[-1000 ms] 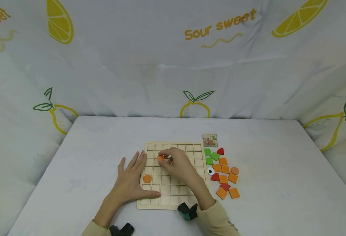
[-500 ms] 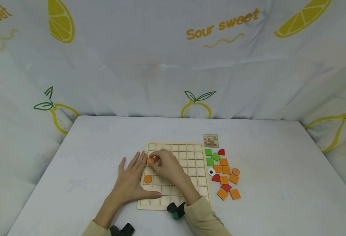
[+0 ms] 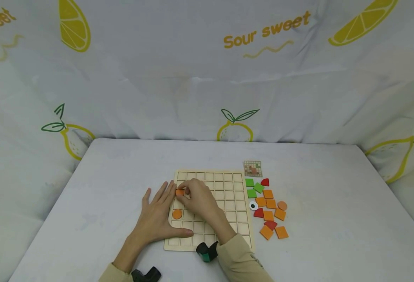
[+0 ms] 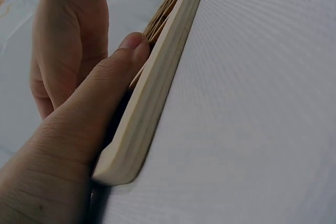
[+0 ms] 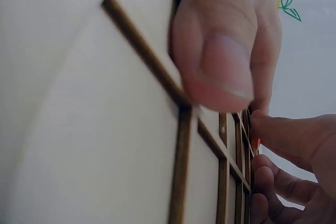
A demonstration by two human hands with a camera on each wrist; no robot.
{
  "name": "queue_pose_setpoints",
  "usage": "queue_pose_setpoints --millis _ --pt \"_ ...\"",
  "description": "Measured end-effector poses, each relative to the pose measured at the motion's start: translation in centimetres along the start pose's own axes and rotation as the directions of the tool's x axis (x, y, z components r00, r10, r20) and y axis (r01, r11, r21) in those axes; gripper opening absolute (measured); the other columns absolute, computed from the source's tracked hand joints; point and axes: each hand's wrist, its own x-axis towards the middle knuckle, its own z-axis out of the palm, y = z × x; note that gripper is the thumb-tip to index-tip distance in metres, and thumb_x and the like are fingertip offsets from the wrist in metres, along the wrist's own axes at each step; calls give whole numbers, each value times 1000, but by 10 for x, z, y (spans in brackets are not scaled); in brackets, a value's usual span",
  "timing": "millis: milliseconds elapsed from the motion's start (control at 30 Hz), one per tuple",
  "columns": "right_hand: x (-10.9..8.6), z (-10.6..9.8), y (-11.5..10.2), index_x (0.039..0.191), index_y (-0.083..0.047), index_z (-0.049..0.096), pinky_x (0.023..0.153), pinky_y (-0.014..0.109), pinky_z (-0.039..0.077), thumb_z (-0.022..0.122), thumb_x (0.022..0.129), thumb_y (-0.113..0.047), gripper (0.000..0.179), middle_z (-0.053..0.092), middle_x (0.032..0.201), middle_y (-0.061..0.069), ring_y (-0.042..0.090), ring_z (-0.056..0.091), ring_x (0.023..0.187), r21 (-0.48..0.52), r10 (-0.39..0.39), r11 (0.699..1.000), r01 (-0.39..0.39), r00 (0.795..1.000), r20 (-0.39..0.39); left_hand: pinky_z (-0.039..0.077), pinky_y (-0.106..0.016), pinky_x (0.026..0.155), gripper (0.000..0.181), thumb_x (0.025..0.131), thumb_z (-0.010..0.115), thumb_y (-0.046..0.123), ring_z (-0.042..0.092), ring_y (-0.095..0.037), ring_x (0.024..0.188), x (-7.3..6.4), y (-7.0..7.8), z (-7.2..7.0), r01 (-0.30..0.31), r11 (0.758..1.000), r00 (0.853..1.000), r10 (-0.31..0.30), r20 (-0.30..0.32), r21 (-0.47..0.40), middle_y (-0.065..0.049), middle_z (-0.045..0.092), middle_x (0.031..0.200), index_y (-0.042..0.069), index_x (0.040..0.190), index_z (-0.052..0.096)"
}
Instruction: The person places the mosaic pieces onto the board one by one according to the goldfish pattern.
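Observation:
A light wooden grid board (image 3: 229,186) lies on the table. My left hand (image 3: 154,219) lies with fingers straight and spread along its left edge, the thumb across its lower left squares. That thumb (image 4: 107,80) shows against the board's thick edge in the left wrist view. Over a left-column square, my right hand (image 3: 200,200) pinches an orange disc (image 3: 180,192) between thumb and fingertips. Only a sliver of the orange disc (image 5: 256,144) shows in the right wrist view. A second orange disc (image 3: 177,214) sits in a square lower in that column.
Right of the board lie loose green squares (image 3: 250,182), orange squares (image 3: 271,203), red pieces (image 3: 258,212), an orange disc (image 3: 282,205) and a white-and-black eye disc (image 3: 253,205). A small patterned card (image 3: 252,169) lies at the board's upper right corner.
My right hand has carried the pinched disc leftward from the third column to the left column, and it has barely moved over the last half second. My left hand has stayed put.

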Motion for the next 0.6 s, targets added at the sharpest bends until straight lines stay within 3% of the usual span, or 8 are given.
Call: queue_pose_setpoints --millis 600 --pt "-1 1 -1 113 -3 76 61 21 39 77 91 -12 24 64 85 6 12 49 74 -29 2 1000 -3 1000 -18 5 -69 123 144 57 65 96 23 -30 159 1 1 0 5 1000 1000 -5 6 21 -7 23 171 7 163 24"
